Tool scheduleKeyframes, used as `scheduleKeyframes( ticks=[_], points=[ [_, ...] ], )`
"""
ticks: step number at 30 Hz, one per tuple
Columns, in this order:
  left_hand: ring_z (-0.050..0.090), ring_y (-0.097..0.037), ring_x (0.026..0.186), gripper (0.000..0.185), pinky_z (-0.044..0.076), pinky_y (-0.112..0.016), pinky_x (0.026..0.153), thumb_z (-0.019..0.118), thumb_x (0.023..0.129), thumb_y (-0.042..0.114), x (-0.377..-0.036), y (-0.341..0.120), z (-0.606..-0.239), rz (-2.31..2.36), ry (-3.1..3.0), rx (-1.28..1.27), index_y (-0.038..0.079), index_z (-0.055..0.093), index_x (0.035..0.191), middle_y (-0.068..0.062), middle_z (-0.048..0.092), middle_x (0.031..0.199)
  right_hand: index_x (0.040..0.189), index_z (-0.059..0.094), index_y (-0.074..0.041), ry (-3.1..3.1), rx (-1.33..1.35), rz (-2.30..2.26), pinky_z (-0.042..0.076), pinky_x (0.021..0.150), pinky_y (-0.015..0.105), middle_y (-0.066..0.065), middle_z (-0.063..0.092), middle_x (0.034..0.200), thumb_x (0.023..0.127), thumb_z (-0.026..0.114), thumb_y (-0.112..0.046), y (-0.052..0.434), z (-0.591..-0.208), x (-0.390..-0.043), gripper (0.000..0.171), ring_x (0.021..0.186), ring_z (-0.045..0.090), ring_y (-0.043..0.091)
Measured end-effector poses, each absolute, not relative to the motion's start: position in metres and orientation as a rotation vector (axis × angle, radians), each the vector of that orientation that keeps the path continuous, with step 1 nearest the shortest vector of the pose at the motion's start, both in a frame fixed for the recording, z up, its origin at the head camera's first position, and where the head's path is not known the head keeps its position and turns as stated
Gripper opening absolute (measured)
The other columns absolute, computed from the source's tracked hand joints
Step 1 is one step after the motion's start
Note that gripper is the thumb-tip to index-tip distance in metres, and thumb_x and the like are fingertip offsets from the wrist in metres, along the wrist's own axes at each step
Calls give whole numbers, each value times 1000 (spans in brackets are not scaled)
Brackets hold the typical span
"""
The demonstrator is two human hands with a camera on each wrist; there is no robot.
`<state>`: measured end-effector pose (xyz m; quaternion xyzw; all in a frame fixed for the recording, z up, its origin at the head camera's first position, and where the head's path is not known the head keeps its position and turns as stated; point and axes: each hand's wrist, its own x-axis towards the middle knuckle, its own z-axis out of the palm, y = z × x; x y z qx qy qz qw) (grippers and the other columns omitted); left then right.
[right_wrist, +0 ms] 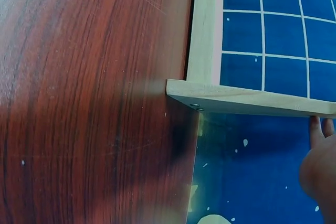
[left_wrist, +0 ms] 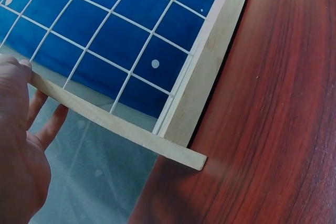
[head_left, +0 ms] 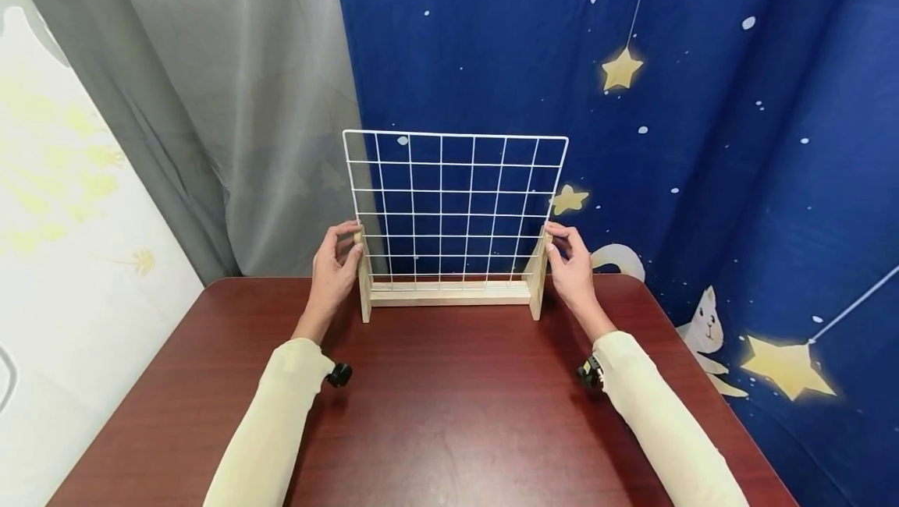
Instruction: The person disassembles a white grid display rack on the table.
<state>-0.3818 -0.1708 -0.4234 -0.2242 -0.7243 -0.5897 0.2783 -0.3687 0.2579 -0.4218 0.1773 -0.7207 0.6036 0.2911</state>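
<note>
Red-brown table [head_left: 449, 413], rack [head_left: 449, 292] at its far edge. I see left hand [head_left: 335, 267] and right hand [head_left: 570, 265] gripping the rack's wooden end posts; I'd keep pressure even, the wire grid [head_left: 453, 203] upright.

This looks like a makeshift recording corner in a home-like room rather than a workshop or shop. A dark red-brown wooden table [head_left: 449, 413] stands pushed against hanging fabric: a deep blue curtain printed with yellow stars and white cats [head_left: 702, 140] on one side and a plain grey curtain [head_left: 232, 117] beside it. At the far left is a pale white sheet with faint yellow flower prints [head_left: 63, 179].
</note>
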Motion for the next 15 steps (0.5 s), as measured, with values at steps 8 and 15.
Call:
scheduleKeyframes(
  ticks=[8,15],
  points=[
    [57,-38,121,34,55,-21,85,60,91,-1,-384,-176,-423,-1586,-1986,-616,-4,53,124,-19,52,136,120,52,9,-1925,446,1611,51,89,19,20,53,138,91,52,11,254,-423,-372,29,125,53,39],
    [57,-36,122,33,56,-21,83,60,90,-3,-386,-179,-420,-1556,-2020,-642,-5,52,121,-18,52,136,120,50,9,-1955,442,1573,50,92,20,19,51,139,92,51,10,254,-424,-374,29,126,53,37]
  ],
)
